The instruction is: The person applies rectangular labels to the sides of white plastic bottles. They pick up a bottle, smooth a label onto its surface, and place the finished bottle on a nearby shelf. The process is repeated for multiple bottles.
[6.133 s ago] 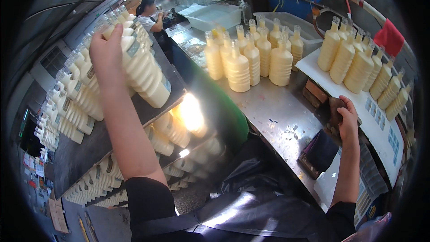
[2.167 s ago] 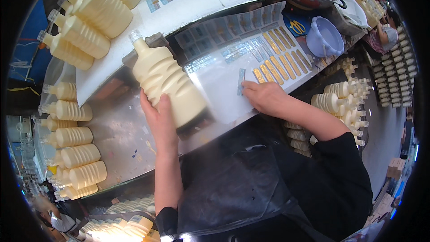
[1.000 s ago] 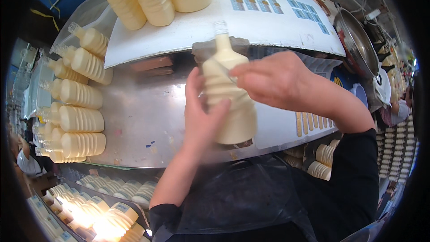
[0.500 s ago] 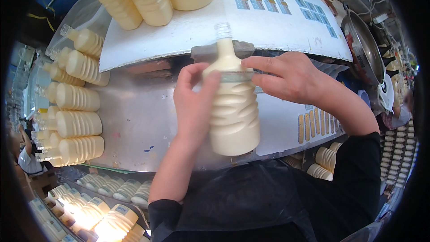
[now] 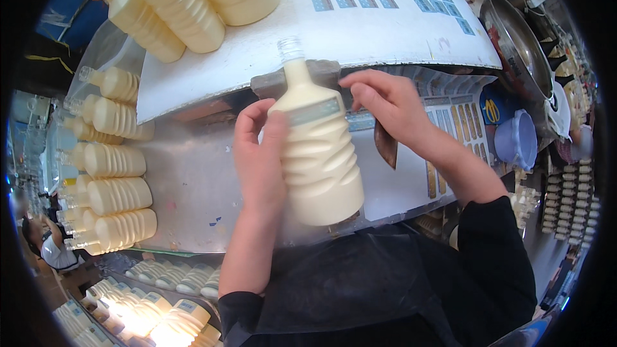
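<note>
A ribbed cream-coloured bottle [image 5: 321, 173] with a clear threaded neck lies before me, its neck pointing away beside a grey block [image 5: 329, 72]. Across its shoulder runs a pale grey-green label strip [image 5: 315, 113]. My left hand [image 5: 260, 148] holds the bottle's left side, thumb near the strip's left end, slightly blurred. To the right of the shoulder is my right hand [image 5: 392, 106], index finger and thumb close together and just off the bottle. A dark brown pointed blade-like piece [image 5: 385, 146] juts from under its palm, apparently gripped by the curled fingers.
Similar bottles [image 5: 116, 159] lie stacked at the left, and others [image 5: 183, 9] stand on the white board [image 5: 257, 48] at the back. Label sheets [image 5: 450, 115] lie at right, near a lavender bucket [image 5: 516, 140] and a large metal pan [image 5: 524, 45]. More bottles fill trays below.
My right fingers have come off the label strip and the bottle's shoulder. The brown piece under the right hand now shows. The whole view has shifted, with the bottle further left and tilted.
</note>
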`<state>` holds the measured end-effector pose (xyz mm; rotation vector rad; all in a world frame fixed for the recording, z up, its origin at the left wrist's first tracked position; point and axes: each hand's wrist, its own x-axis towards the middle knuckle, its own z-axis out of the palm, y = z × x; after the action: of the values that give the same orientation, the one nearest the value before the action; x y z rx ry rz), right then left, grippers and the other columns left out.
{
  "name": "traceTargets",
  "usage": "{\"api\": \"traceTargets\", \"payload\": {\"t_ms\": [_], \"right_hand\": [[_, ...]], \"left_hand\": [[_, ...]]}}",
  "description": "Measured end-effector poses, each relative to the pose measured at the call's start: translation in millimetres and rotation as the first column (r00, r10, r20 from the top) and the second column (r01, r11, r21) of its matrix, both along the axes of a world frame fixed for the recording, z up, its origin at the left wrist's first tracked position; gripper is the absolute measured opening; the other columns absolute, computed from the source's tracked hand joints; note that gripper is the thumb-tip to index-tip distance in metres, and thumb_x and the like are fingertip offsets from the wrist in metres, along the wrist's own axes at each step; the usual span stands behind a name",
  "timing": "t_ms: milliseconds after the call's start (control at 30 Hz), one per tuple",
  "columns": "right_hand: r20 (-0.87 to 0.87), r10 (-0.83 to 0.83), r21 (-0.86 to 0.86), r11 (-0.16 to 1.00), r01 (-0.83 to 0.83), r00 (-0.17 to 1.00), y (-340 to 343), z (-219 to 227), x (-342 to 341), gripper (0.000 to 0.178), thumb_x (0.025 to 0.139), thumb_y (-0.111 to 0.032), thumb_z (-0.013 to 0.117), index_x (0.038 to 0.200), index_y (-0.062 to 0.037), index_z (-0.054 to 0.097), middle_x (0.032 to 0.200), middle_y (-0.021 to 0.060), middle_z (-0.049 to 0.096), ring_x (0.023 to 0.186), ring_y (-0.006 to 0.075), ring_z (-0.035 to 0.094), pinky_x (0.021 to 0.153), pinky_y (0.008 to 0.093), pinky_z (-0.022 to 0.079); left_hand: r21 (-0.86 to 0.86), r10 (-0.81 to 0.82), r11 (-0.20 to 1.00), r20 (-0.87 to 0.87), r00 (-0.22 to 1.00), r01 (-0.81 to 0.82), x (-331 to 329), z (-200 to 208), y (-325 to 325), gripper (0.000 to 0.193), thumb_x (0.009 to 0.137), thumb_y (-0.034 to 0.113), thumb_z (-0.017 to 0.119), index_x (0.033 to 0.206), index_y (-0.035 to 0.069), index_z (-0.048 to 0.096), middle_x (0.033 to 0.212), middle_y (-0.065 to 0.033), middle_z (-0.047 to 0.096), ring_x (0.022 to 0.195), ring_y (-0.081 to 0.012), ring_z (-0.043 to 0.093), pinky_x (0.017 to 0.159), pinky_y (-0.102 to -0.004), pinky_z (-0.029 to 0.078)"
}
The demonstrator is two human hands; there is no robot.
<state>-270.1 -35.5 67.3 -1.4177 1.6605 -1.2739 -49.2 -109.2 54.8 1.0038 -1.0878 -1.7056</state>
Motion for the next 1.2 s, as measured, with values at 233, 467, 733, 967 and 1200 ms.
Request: {"api": "traceTargets", "payload": {"t_ms": [233, 467, 733, 967, 1200], "right_hand": [[0.392, -0.046, 0.264, 0.962, -0.065, 0.919, -8.5, -4.9, 26.6, 0.033, 0.103, -0.025, 0.065, 0.125, -0.002, 0.057, 0.091, -0.0025, 0.064, 0.074, 0.0011, 0.053, 0.064, 0.0173, 0.042], [0.472, -0.088, 0.251, 0.967, -0.038, 0.877, -7.3, -4.3, 31.7, 0.034, 0.101, -0.024, 0.068, 0.125, -0.0019, 0.057, 0.088, -0.0036, 0.062, 0.072, 0.0006, 0.052, 0.061, 0.0167, 0.042], [0.423, -0.075, 0.273, 0.961, -0.048, 0.903, -5.6, 1.0, 31.0, 0.035, 0.103, -0.028, 0.062, 0.126, -0.0015, 0.057, 0.085, -0.0044, 0.058, 0.064, 0.0003, 0.047, 0.058, 0.0163, 0.038], [0.348, -0.013, 0.238, 0.969, -0.074, 0.938, -3.1, 6.8, 28.1, 0.04, 0.104, -0.032, 0.06, 0.131, -0.002, 0.057, 0.09, -0.0033, 0.06, 0.067, 0.0003, 0.047, 0.059, 0.0154, 0.038], [0.272, -0.051, 0.259, 0.966, -0.023, 0.961, -3.4, 6.1, 35.1, 0.037, 0.103, -0.028, 0.063, 0.128, -0.0026, 0.056, 0.089, -0.0017, 0.061, 0.075, 0.0029, 0.054, 0.061, 0.0173, 0.04]], "left_hand": [[0.009, 0.0, 1.0, -0.045, 0.999, 0.001, 1.4, 2.5, 1.5, 0.028, 0.099, 0.011, 0.068, 0.124, 0.001, 0.061, 0.119, -0.0061, 0.061, 0.106, -0.0122, 0.058, 0.094, -0.028, 0.049], [0.012, 0.01, 1.0, -0.043, 0.999, -0.009, 1.3, 0.8, 1.5, 0.03, 0.097, 0.011, 0.071, 0.123, 0.001, 0.062, 0.118, -0.0059, 0.061, 0.106, -0.0123, 0.058, 0.094, -0.0282, 0.049], [0.043, -0.003, 0.999, -0.107, 0.994, 0.008, 4.5, 1.1, 0.4, 0.026, 0.101, 0.013, 0.065, 0.123, -0.001, 0.065, 0.116, -0.0059, 0.066, 0.106, -0.012, 0.061, 0.095, -0.0279, 0.049], [0.107, -0.012, 0.994, -0.18, 0.984, 0.031, 12.4, -8.7, -4.0, 0.029, 0.102, 0.013, 0.062, 0.126, -0.001, 0.067, 0.119, -0.0075, 0.071, 0.109, -0.0124, 0.063, 0.098, -0.0288, 0.049], [0.105, -0.05, 0.992, -0.169, 0.984, 0.068, 13.7, -2.4, -1.3, 0.033, 0.098, 0.007, 0.064, 0.13, -0.001, 0.065, 0.121, -0.0086, 0.069, 0.111, -0.0148, 0.063, 0.1, -0.0305, 0.049]]}}
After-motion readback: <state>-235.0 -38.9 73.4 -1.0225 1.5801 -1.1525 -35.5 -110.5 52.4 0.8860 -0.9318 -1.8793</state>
